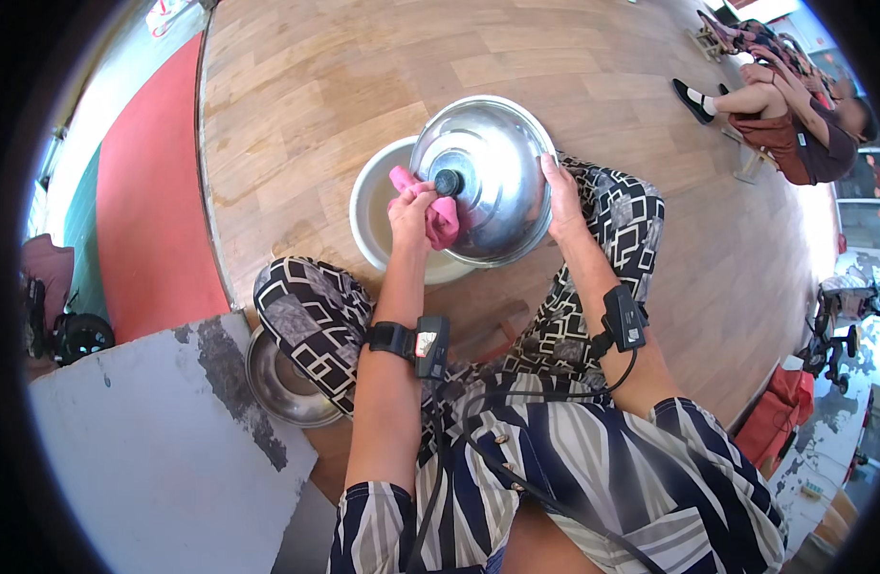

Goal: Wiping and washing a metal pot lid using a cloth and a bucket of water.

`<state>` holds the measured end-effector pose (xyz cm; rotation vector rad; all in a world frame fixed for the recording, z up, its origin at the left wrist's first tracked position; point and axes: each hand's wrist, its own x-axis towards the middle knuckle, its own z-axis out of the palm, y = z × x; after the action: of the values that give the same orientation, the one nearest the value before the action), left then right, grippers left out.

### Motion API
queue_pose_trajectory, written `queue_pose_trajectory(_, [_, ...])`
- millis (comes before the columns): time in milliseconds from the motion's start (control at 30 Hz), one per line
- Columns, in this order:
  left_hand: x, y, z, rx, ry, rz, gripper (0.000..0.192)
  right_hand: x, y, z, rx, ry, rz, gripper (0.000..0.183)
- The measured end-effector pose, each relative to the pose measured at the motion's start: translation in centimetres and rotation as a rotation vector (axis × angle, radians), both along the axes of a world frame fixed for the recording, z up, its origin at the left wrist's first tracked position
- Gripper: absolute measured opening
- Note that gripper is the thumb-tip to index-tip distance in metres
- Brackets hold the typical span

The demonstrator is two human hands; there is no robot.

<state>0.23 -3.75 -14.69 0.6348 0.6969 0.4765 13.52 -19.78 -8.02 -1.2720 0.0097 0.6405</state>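
A domed metal pot lid [503, 165] with a black knob [448, 182] is tilted over a white basin [365, 237] on the floor. My right hand [562, 195] grips the lid by its right rim, thumb on the upper face. In my left hand [411, 215] is a bunched pink cloth [442, 219], held against the lid just beside the knob. Cloudy liquid shows in the part of the basin that the lid does not cover. My knees, in patterned trousers, stand on either side of the basin.
A metal bowl [291, 377] lies by my left leg, partly hidden, next to a wall with peeling paint [167, 445]. Wet patches mark the wood-look floor [368, 72]. Two people sit at the upper right. A red bag [773, 412] lies at the right.
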Motion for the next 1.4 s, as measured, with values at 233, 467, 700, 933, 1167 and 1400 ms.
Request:
queue_pose_trajectory(233, [-0.4,-0.1,-2.9,-0.099,0.022,-0.123,0.025,-1.5,0.5,-0.3,-0.361,-0.163,0.166,0.021])
queue_pose_trajectory(467, [-0.9,-1.3,-2.8,-0.057,-0.199,-0.262,0.018,-2.4,0.5,-1.5,-0.344,-0.424,0.051,0.030])
queue_pose_trajectory(700, [-0.1,-1.0,-3.0,0.102,0.045,-0.018,0.037,-1.9,-0.6,-1.5,-0.278,-0.263,0.041,0.033])
queue_pose_trajectory(933, [-1.6,1.2,-7.1,0.298,-0.063,-0.137,0.028,-2.7,1.0,-2.7,-0.332,-0.481,0.061,0.036])
queue_pose_trajectory(1167, [-0.9,2.4,-10.8,0.209,-0.071,-0.203,0.045,-2.2,0.1,-4.1,-0.334,-0.481,0.172,0.043])
queue_pose_trajectory(1400, [-1.0,0.3,-4.5,0.020,-0.009,-0.138,0.026,-3.3,-0.5,-0.8,-0.333,-0.252,0.245,0.041])
